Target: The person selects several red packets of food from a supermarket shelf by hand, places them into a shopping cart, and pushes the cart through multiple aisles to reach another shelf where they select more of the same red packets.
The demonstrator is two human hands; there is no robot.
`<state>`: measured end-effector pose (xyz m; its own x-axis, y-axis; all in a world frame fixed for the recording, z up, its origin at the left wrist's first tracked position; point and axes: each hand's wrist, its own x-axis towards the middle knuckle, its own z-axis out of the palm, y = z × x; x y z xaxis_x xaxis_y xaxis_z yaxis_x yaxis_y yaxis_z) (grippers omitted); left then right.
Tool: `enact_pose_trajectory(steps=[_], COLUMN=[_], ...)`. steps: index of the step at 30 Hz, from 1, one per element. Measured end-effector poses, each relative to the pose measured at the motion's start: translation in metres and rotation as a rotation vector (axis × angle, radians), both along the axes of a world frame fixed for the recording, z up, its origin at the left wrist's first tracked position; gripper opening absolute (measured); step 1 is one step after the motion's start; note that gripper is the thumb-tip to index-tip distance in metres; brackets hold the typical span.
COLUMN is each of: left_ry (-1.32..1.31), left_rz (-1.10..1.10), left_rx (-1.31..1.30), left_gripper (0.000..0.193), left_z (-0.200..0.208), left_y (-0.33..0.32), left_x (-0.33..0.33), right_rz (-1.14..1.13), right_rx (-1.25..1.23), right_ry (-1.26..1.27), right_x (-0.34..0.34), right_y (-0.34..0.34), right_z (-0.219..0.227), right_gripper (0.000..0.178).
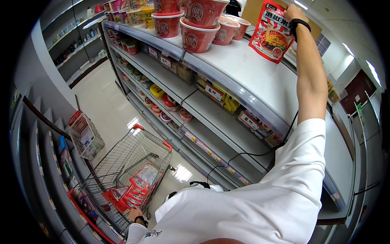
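My right hand (293,14) is raised over the top shelf at the upper right, closed on the upper edge of a red noodle pouch (271,34). The pouch hangs upright, its front showing a bowl of noodles, and its lower end is at the shelf surface. Low at the left, my left hand (136,213) is at the near side of a wire shopping cart (109,156). Its fingers are curled at the lower end of several red pouches (136,193), which fan out in the cart. Part of this grip is hidden.
Stacked red noodle bowls (198,38) stand on the grey shelf unit (239,61), beside the pouch. Lower tiers hold cups and packets. A black cable (252,154) hangs across the shelves. A white basket (87,136) stands on the floor behind the cart; more shelving (44,179) runs along the left.
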<state>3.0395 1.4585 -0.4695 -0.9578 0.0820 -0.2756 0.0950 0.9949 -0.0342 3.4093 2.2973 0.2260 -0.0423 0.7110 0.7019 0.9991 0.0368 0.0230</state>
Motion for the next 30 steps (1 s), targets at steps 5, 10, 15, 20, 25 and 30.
enact_pose_trajectory(steps=[5, 10, 15, 20, 25, 30], left_ry=[-0.027, 0.006, -0.003, -0.022, -0.050, -0.144], left_rz=[0.016, 0.007, -0.003, -0.032, -0.023, 0.003], left_rx=[0.051, 0.054, 0.057, 0.054, 0.067, 0.064], left_gripper=[0.051, 0.051, 0.051, 0.050, 0.047, 0.054], left_z=[0.015, 0.022, 0.026, 0.027, 0.028, -0.036], left_y=[0.008, 0.012, 0.007, 0.011, 0.016, -0.024], left_x=[0.004, 0.006, 0.008, 0.007, 0.005, -0.009], right_rz=[0.001, 0.005, -0.026, 0.153, 0.519, 0.960], right_rx=[-0.108, -0.085, -0.106, 0.073, 0.205, 0.206], right_ry=[0.003, 0.013, 0.042, -0.075, -0.105, -0.059], right_x=[0.010, 0.024, 0.006, -0.019, -0.101, -0.185], right_y=[0.002, 0.007, -0.022, -0.058, -0.205, -0.327], right_z=[-0.001, -0.006, -0.006, 0.011, 0.019, -0.004], right_gripper=[0.038, 0.045, 0.048, 0.046, 0.027, 0.022])
